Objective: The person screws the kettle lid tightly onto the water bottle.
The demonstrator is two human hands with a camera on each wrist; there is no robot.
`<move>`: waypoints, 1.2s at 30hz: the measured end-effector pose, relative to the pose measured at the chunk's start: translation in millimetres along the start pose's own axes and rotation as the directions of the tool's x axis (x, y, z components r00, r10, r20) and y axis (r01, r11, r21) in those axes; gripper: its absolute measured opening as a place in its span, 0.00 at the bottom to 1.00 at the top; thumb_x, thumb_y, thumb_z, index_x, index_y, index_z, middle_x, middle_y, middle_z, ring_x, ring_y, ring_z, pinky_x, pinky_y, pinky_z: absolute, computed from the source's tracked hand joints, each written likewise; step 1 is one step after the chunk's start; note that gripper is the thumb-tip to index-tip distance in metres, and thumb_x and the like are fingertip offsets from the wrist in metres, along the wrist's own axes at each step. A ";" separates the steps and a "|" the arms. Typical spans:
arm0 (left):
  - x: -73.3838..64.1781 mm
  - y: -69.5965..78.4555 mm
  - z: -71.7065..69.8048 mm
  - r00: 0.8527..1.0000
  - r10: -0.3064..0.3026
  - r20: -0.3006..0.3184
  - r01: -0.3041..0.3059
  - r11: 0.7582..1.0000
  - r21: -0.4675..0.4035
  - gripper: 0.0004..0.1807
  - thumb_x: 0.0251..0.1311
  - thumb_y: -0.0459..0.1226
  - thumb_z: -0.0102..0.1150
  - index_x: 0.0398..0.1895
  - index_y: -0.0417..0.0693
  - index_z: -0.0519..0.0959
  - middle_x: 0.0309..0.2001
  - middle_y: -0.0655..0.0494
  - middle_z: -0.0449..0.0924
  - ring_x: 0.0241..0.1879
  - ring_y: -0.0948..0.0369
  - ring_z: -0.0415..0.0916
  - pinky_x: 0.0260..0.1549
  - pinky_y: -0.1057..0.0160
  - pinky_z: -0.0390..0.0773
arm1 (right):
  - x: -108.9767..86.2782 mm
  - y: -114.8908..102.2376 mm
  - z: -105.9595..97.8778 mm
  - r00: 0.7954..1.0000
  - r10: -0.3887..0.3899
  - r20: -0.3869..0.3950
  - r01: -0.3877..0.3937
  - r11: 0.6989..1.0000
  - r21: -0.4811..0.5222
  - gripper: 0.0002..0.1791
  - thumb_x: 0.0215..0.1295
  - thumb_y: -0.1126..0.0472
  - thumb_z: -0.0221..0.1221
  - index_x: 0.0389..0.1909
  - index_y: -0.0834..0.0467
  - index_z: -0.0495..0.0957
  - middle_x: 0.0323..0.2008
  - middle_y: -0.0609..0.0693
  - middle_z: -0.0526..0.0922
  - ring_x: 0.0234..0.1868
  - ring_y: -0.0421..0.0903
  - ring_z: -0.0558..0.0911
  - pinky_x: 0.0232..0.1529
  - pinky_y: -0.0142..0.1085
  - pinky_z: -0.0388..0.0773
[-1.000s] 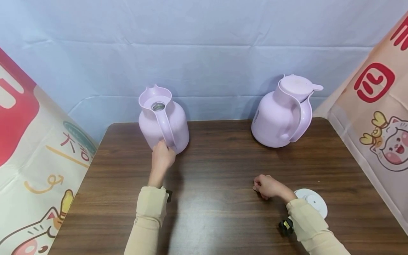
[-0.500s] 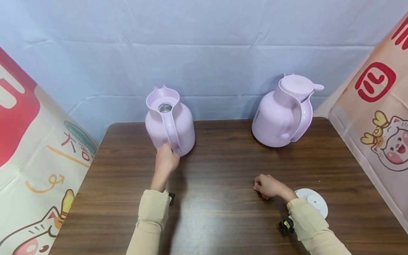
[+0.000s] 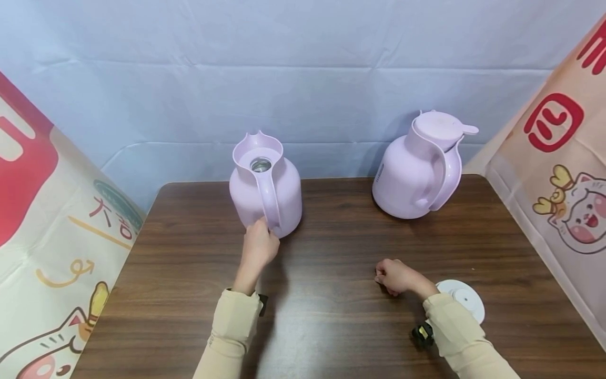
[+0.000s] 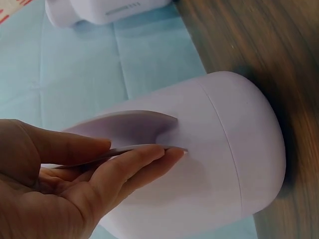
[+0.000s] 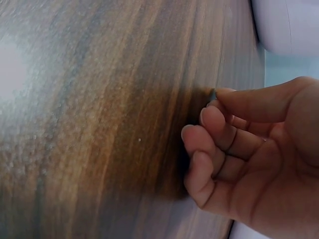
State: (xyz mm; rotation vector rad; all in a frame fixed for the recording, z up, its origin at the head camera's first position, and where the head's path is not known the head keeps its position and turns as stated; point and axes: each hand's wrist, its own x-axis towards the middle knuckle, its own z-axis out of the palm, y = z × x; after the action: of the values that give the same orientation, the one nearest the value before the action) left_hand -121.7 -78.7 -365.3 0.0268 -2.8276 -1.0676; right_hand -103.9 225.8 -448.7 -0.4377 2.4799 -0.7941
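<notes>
In the head view a lilac vacuum jug point(image 3: 289, 195) without a lid stands upright at the table's left half, its round mouth showing. My left hand point(image 3: 260, 242) grips the low part of its handle point(image 3: 269, 197); the left wrist view has the thumb and fingers point(image 4: 134, 167) on either side of that handle. Whether the jug's base touches the table cannot be told. Resting on the table at right, my right hand point(image 3: 397, 276) has loosely curled fingers point(image 5: 199, 139) and holds nothing I can make out. A white round stopper point(image 3: 464, 299) lies beside the right forearm, partly covered by the sleeve.
A second lilac jug point(image 3: 407, 173), with its lid on, stands at the back right, handle turned to the right. Pale blue cloth point(image 3: 331, 121) hangs behind the wooden table point(image 3: 326, 252). Printed sheets point(image 3: 568, 173) flank both sides.
My left hand and the lidless jug have moved to the right and slightly nearer. The right hand, the stopper and the lidded jug keep their places.
</notes>
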 end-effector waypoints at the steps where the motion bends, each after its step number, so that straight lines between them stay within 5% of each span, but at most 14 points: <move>1: -1.3 1.4 0.8 1.000 0.010 0.001 -0.010 1.000 0.002 0.04 0.51 0.26 0.47 0.24 0.36 0.72 0.29 0.40 0.77 0.30 0.43 0.73 0.31 0.45 0.71 | 0.1 -0.3 0.0 1.000 0.004 0.001 -0.004 1.000 0.000 0.13 0.60 0.71 0.52 0.17 0.59 0.68 0.07 0.45 0.66 0.10 0.41 0.69 0.14 0.32 0.67; 36: -35.8 40.0 29.7 0.972 0.215 0.097 -0.217 0.976 0.008 0.05 0.48 0.22 0.48 0.26 0.36 0.73 0.25 0.40 0.79 0.28 0.41 0.78 0.24 0.48 0.73 | 1.2 -0.4 -0.9 1.000 0.022 0.012 -0.022 1.000 -0.007 0.14 0.61 0.70 0.52 0.16 0.59 0.67 0.07 0.46 0.67 0.10 0.41 0.70 0.14 0.31 0.66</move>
State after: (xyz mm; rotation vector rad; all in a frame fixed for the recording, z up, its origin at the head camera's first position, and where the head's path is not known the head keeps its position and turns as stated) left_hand -88.7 -27.0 -364.8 -0.3318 -2.8408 -1.0193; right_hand -105.4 225.3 -448.3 -0.4151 2.4731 -0.7725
